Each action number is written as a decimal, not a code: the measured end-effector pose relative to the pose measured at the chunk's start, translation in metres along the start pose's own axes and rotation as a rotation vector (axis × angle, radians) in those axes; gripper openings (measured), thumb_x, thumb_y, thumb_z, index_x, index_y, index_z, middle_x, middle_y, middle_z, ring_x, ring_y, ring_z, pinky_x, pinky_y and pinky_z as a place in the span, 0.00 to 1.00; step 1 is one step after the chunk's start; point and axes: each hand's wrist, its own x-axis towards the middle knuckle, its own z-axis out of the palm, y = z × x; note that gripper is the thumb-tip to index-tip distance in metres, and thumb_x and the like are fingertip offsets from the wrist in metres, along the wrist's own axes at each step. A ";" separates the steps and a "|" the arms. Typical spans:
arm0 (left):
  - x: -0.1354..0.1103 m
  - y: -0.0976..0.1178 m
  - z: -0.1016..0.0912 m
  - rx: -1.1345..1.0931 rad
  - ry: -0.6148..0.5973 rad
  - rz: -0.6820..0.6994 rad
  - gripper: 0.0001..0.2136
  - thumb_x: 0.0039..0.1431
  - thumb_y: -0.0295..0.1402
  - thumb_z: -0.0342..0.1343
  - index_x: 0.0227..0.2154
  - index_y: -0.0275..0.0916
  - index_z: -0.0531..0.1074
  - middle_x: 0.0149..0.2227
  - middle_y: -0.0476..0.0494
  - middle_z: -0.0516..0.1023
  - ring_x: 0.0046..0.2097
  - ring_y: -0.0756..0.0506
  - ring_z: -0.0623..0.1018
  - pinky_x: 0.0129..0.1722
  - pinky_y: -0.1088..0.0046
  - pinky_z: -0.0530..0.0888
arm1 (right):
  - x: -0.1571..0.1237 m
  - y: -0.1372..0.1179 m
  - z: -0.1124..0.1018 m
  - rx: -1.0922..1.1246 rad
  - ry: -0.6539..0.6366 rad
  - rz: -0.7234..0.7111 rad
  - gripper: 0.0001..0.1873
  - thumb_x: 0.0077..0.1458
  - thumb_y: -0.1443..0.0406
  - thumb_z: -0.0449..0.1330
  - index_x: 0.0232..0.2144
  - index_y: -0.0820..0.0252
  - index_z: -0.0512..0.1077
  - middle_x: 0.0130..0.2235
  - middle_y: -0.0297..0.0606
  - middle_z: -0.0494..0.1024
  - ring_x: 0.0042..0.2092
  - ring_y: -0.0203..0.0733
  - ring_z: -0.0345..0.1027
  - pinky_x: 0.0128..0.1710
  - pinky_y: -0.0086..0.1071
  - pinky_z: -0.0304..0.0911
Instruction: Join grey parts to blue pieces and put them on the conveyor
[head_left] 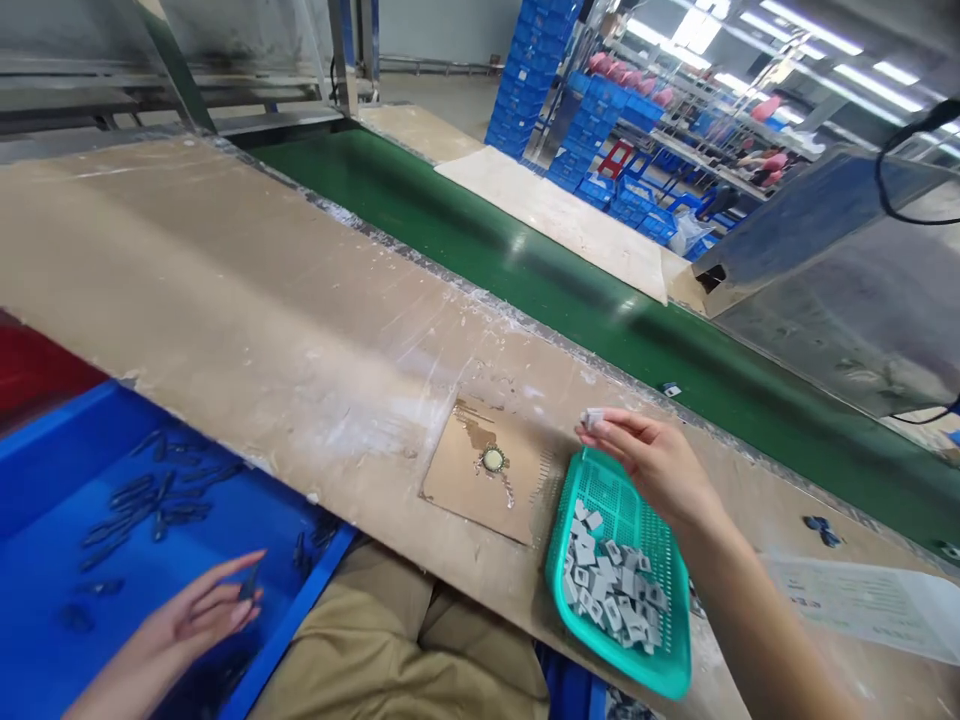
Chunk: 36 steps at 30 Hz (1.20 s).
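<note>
Over the blue bin (45, 440) at the lower left, my left hand (202, 612) pinches a small dark plastic part (250, 582) between thumb and fingers. Similar dark parts (161, 500) lie scattered in that bin. My right hand (645, 455) is closed on a small light grey plastic piece (592, 418), held just above the far end of a green basket (679, 640). A heap of like grey pieces (615, 590) fills the basket's near part. To its left, a cardboard square (457, 480) bears a round, pale-topped item (493, 459) with a dark rim.
Beyond the worktable (360, 370) runs a green conveyor belt (420, 235), with one small part (670, 389) on it. A dark part (823, 530) and a printed sheet (862, 600) lie at the right. A metal housing (847, 290) spans the belt. Blue crates (529, 80) stand stacked behind.
</note>
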 end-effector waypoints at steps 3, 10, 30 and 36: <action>-0.010 0.023 0.014 -0.244 -0.192 -0.090 0.20 0.39 0.43 0.67 0.39 0.46 0.74 0.41 0.49 0.79 0.47 0.41 0.75 0.48 0.68 0.72 | -0.022 -0.001 0.036 -0.353 -0.035 -0.176 0.15 0.48 0.55 0.62 0.35 0.60 0.75 0.34 0.41 0.79 0.36 0.45 0.74 0.38 0.39 0.69; -0.042 0.064 0.073 -0.375 -0.363 0.008 0.12 0.51 0.36 0.60 0.39 0.39 0.74 0.39 0.45 0.75 0.36 0.50 0.74 0.37 0.78 0.71 | -0.024 0.015 0.075 -0.829 -0.145 -0.548 0.13 0.56 0.60 0.54 0.38 0.59 0.75 0.36 0.43 0.76 0.33 0.42 0.70 0.33 0.34 0.66; -0.066 0.100 0.142 -0.634 -0.609 0.032 0.11 0.46 0.32 0.65 0.34 0.34 0.78 0.35 0.40 0.80 0.39 0.44 0.78 0.42 0.71 0.76 | -0.082 -0.013 0.086 -0.007 -0.237 -0.002 0.07 0.44 0.64 0.67 0.30 0.54 0.78 0.30 0.35 0.81 0.30 0.38 0.74 0.30 0.27 0.71; -0.069 0.103 0.148 -0.605 -0.655 0.094 0.13 0.47 0.33 0.64 0.37 0.35 0.78 0.35 0.41 0.81 0.39 0.42 0.79 0.41 0.69 0.77 | -0.088 -0.014 0.086 -0.070 -0.245 -0.071 0.07 0.44 0.66 0.66 0.30 0.55 0.78 0.31 0.38 0.81 0.30 0.41 0.75 0.30 0.30 0.72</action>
